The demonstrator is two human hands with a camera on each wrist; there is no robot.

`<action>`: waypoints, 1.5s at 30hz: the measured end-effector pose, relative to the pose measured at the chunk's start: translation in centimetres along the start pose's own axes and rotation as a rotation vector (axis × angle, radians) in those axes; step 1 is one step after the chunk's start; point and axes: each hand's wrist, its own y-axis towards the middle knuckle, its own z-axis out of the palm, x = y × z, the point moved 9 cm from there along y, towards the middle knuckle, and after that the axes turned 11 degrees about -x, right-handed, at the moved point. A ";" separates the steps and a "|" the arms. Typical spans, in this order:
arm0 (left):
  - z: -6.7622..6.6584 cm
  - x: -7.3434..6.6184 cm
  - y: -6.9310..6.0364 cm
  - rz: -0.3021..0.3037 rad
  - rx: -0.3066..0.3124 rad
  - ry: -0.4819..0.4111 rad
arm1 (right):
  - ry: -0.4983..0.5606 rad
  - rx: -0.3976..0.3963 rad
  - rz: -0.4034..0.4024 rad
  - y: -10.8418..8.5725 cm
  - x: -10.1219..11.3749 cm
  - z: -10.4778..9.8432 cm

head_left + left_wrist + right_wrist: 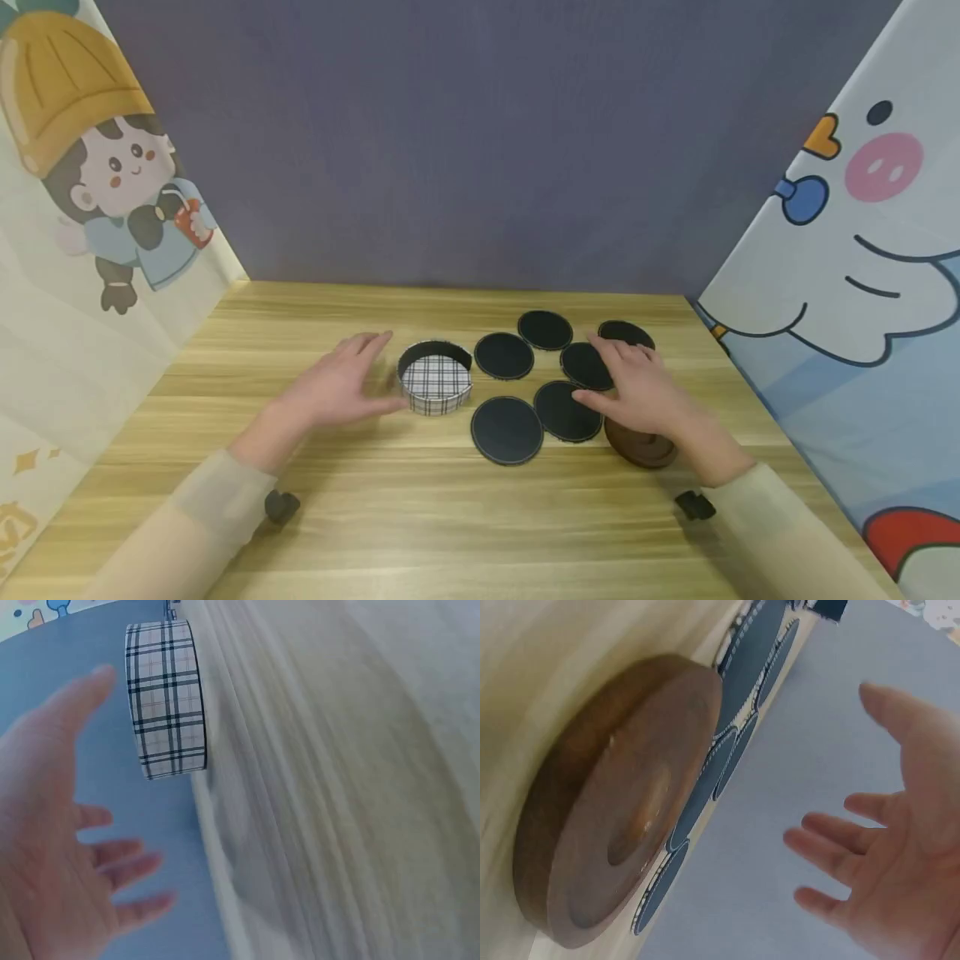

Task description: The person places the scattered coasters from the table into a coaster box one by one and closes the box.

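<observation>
A round plaid holder (pixel 435 385) with a dark inner wall stands on the table, its checked side (pixel 166 701) filling the upper left wrist view. Just left of it hovers my left hand (pixel 337 385), fingers spread and holding nothing. Several round black coasters (pixel 507 430) lie flat to the holder's right. Over the right-hand coasters reaches my right hand (pixel 637 387), its fingers apart and nothing in its grasp. Partly hidden beneath that hand is a brown round wooden disc (pixel 643 447) with a recessed middle, seen larger as a thick wooden piece (pixel 622 802) in the right wrist view.
The wood-grain table (pixel 450 525) ends at a grey-blue partition (pixel 465 150) at the back. Printed cartoon panels stand on both sides, the left panel (pixel 45 333) and the right panel (pixel 862 317).
</observation>
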 end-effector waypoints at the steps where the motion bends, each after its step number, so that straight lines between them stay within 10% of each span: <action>1: 0.2 0.0 0.2 -0.006 0.009 -0.045 | 0.006 -0.020 -0.008 0.1 -0.1 -0.3; 9: 2.4 0.4 2.3 -0.039 0.127 -0.351 | 0.059 -0.014 0.026 0.0 -0.9 -1.2; 29: 4.1 0.2 3.4 -0.067 0.154 -0.275 | 0.136 0.068 0.146 0.3 -5.1 -1.3; 45: 4.6 0.5 3.3 -0.080 0.152 -0.271 | 0.276 0.088 0.354 3.3 -15.3 -1.7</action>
